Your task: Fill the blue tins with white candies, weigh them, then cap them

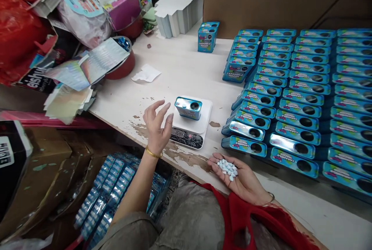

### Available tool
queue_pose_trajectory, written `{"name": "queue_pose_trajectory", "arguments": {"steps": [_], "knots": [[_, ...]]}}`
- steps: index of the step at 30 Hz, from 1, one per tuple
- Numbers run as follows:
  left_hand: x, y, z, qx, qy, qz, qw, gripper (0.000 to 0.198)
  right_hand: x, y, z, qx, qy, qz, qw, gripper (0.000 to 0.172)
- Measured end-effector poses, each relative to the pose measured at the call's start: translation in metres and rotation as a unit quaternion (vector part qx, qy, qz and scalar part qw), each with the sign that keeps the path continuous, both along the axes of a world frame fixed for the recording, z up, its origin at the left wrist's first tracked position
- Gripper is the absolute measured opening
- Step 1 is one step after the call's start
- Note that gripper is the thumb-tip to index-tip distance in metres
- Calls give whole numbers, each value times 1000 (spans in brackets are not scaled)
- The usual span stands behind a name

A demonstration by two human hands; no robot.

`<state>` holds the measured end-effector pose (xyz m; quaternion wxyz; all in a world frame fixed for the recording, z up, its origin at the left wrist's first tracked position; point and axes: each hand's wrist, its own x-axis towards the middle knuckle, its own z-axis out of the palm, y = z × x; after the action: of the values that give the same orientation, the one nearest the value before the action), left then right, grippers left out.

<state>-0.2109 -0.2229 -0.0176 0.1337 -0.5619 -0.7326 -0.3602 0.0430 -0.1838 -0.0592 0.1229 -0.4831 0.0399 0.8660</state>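
A blue candy tin (188, 113) with a round dark opening in its top stands upright on a small white digital scale (204, 111). A small pale piece, perhaps a candy, lies on the tin's top beside the opening. My left hand (157, 128), a gold bangle at its wrist, is raised just left of the tin with fingers apart and nothing in them. Palm up near the table's front edge, my right hand (244, 178) cradles a heap of small pale candies (228, 169).
Rows of blue candy tins (299, 120) cover the right of the table. Two more tins (207, 38) stand at the back near folded white card (180, 7). Red bowls (128, 66), bags and papers crowd the left. Packed blue goods (107, 188) sit below the edge.
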Motion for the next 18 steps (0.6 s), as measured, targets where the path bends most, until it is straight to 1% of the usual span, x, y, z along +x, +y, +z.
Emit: {"name": "queue_pose_trajectory", "arguments": {"steps": [6, 9, 11, 12, 14, 16, 18], "knots": [[10, 13, 0, -84, 51, -30, 995, 40, -3, 0, -4, -5, 28, -2, 1000, 19], [16, 21, 2, -97, 82, -53, 990, 37, -6, 1, -3, -2, 28, -4, 1000, 17], [17, 28, 7, -103, 103, -64, 987, 38, -8, 2, -2, -5, 40, -12, 999, 15], [17, 31, 10, -107, 111, -69, 986, 40, -10, 3, -2, -10, 48, -17, 999, 15], [12, 38, 18, -126, 121, -84, 981, 51, -11, 3, -2, -16, 60, -25, 998, 14], [5, 45, 26, -164, 126, -110, 972, 65, -12, 4, -2, -15, 65, -26, 997, 14], [-4, 49, 32, -208, 127, -136, 960, 73, -12, 5, -4, -15, 68, -24, 997, 15]]}}
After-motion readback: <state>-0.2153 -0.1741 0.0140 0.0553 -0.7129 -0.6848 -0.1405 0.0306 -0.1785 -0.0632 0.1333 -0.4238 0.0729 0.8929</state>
